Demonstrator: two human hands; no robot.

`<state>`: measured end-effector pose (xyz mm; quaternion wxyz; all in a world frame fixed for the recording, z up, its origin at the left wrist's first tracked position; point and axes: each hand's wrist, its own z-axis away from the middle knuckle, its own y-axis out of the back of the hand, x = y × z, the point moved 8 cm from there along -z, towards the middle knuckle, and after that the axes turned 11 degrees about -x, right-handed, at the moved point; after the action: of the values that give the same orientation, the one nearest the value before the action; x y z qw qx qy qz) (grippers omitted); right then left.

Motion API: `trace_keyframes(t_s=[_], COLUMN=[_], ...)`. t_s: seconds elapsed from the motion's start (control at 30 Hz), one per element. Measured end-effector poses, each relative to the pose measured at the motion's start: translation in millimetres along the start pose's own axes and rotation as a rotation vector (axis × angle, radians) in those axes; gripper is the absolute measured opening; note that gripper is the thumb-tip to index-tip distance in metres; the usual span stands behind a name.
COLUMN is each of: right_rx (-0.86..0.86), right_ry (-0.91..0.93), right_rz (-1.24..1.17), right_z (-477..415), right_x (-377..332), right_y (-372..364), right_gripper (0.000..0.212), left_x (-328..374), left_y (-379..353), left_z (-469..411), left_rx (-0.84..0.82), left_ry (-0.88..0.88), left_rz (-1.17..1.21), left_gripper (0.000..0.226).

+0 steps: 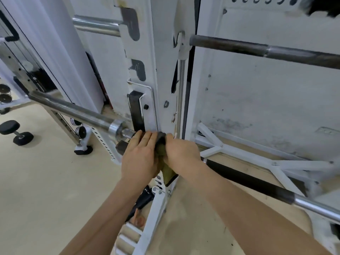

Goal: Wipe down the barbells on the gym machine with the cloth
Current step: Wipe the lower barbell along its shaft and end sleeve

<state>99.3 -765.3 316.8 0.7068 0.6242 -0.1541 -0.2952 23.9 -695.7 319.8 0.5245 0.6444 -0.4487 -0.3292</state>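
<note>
Wiping is under way at the inner end of the lower chrome steel barbell (73, 109), where it meets the white steel upright (147, 115). Your left hand (139, 159) and right hand (181, 153) both close their grip on the bunched olive-green cloth (168, 172), pressed together over the bar. In my judgement, your next move calls for sliding the cloth outward, left of the grip, along the bare sleeve.

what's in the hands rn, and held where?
Both hands, left hand and right hand, grip an olive cloth bunched between them at the barbell; its lower end hangs free.
</note>
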Motion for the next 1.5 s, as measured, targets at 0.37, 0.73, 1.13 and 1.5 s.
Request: trace_keyframes(t_s=[0.37, 0.73, 1.13, 1.5], right_rx=[-0.119, -0.066, 0.474, -0.569], right_ry=[-0.232, -0.046, 0.01, -0.15], right_rz=[0.0, -0.557, -0.876, -0.323], right_z=[108, 104, 62, 84], right_x=[128, 142, 186, 122], right_y=[-17, 38, 155, 25], right_gripper=[0.037, 0.029, 0.029, 0.076], left_x=[166, 120, 61, 40], left_y=[-17, 98, 182, 22], left_z=[18, -47, -62, 4], left_rx=[-0.158, -0.135, -0.115, -0.472], left_ry=[-0.363, -0.109, -0.202, -0.254], left_rz=[0.095, 1.062, 1.196, 0.359], left_gripper=[0.059, 0.041, 0.03, 0.026])
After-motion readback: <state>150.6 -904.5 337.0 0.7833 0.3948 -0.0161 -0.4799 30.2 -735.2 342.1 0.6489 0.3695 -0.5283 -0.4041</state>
